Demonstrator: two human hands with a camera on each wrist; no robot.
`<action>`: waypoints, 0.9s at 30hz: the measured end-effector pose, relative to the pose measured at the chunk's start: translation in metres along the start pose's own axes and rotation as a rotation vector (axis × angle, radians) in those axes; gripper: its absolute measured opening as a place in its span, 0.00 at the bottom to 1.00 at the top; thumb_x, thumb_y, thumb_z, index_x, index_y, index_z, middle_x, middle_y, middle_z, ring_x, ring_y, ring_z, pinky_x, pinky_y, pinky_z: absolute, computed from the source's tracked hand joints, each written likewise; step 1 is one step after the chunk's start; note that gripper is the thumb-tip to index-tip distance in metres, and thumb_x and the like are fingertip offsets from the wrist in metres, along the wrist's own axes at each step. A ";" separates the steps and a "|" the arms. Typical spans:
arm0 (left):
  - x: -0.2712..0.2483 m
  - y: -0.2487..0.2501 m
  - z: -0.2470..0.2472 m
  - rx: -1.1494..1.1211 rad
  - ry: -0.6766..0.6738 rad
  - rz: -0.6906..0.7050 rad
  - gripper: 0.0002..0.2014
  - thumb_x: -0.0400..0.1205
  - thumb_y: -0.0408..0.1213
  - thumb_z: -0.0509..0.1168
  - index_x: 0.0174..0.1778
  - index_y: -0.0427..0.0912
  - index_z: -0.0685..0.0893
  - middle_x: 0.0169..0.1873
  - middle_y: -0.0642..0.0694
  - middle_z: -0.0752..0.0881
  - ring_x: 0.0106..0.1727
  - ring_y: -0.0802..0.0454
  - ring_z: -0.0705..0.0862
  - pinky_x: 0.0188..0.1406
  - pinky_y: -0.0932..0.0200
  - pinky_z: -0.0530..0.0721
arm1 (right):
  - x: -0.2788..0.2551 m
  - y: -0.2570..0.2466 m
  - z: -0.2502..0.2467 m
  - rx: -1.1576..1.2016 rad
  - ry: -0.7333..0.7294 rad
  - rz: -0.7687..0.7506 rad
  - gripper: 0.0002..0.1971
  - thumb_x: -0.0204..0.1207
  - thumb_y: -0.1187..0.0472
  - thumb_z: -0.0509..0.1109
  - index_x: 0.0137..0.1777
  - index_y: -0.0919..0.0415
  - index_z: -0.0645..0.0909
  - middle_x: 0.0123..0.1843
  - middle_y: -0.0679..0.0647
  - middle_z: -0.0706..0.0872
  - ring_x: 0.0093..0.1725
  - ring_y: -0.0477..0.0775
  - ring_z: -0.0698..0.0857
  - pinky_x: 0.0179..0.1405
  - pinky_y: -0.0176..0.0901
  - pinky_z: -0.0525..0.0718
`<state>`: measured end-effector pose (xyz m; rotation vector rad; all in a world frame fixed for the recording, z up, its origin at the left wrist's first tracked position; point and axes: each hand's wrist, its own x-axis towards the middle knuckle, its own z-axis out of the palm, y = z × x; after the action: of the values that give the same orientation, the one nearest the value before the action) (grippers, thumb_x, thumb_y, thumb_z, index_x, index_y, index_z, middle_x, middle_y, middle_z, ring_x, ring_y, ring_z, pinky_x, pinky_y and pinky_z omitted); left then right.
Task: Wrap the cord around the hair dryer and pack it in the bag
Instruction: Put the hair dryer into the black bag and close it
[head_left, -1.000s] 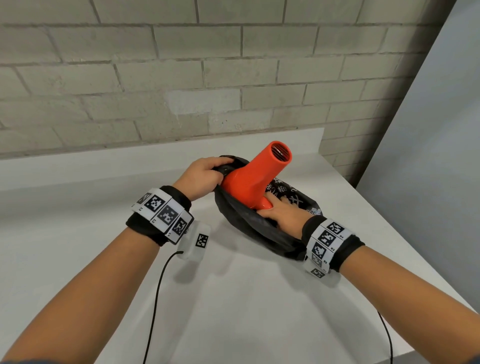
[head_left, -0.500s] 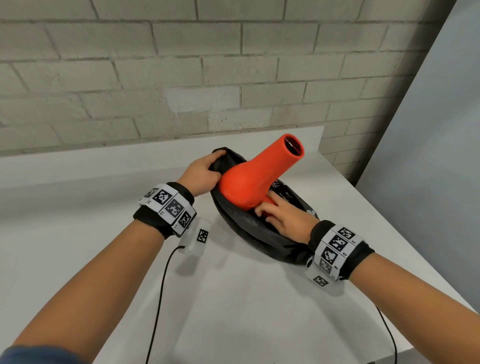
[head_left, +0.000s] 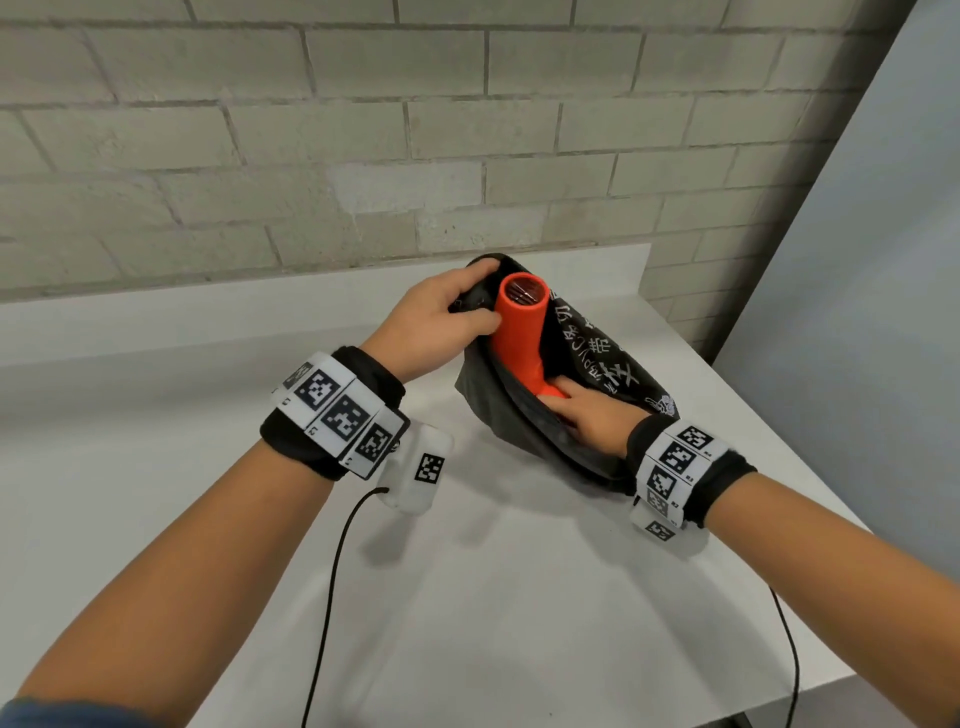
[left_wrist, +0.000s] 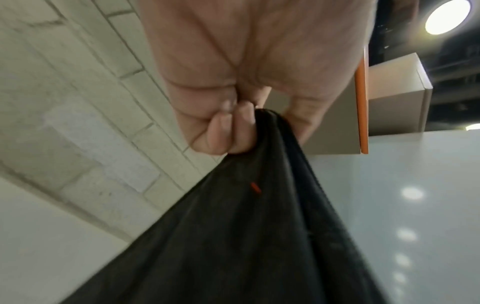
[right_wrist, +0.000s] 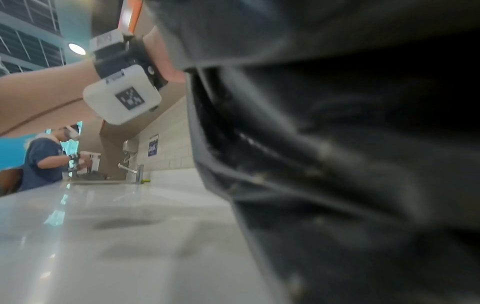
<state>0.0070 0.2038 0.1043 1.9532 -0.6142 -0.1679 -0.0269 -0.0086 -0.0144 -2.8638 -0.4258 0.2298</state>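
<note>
Left wrist view shows it best: the left hand (left_wrist: 233, 86) has its fingers (left_wrist: 221, 133) bunched tight round a fistful of the bag (left_wrist: 246, 236), pulling the dark cloth up at the far end of its mouth. From the head view, the right hand (head_left: 587, 415) is down inside the opening against the lower part of the hair dryer (head_left: 519, 332); whether it clasps the handle or only pushes on it I cannot tell, since the cloth hides the fingertips. The orange dryer stands half in the bag, nozzle upward and clear of the rim. No cord shows. It looks a rigid, smooth, fairly light thing, best steered by its handle or barrel, while the bag is limp and will sag shut unless held by its rim. Bag and wrists sit on a white counter (head_left: 467, 623).
</note>
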 end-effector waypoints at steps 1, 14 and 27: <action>0.000 -0.001 -0.001 0.056 -0.012 0.031 0.30 0.74 0.41 0.69 0.73 0.49 0.70 0.65 0.48 0.79 0.67 0.51 0.77 0.63 0.62 0.72 | 0.000 0.000 0.000 -0.007 0.000 0.002 0.21 0.76 0.67 0.61 0.69 0.53 0.73 0.68 0.61 0.71 0.56 0.69 0.81 0.63 0.58 0.78; 0.011 -0.015 0.007 0.266 0.217 0.081 0.22 0.59 0.39 0.77 0.48 0.42 0.82 0.43 0.49 0.82 0.45 0.54 0.79 0.37 0.76 0.71 | -0.019 -0.009 -0.020 0.033 -0.078 0.114 0.21 0.79 0.56 0.61 0.71 0.51 0.63 0.72 0.57 0.72 0.64 0.64 0.78 0.66 0.58 0.74; 0.011 -0.036 -0.005 0.228 0.377 -0.004 0.20 0.63 0.32 0.77 0.50 0.39 0.81 0.45 0.47 0.81 0.45 0.53 0.78 0.38 0.71 0.72 | -0.055 0.012 -0.080 -0.354 0.780 -0.120 0.24 0.73 0.48 0.60 0.22 0.64 0.77 0.18 0.57 0.79 0.20 0.57 0.79 0.20 0.38 0.76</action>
<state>0.0312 0.2145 0.0767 2.1314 -0.3916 0.2750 -0.0606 -0.0527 0.0661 -2.9245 -0.4968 -1.0388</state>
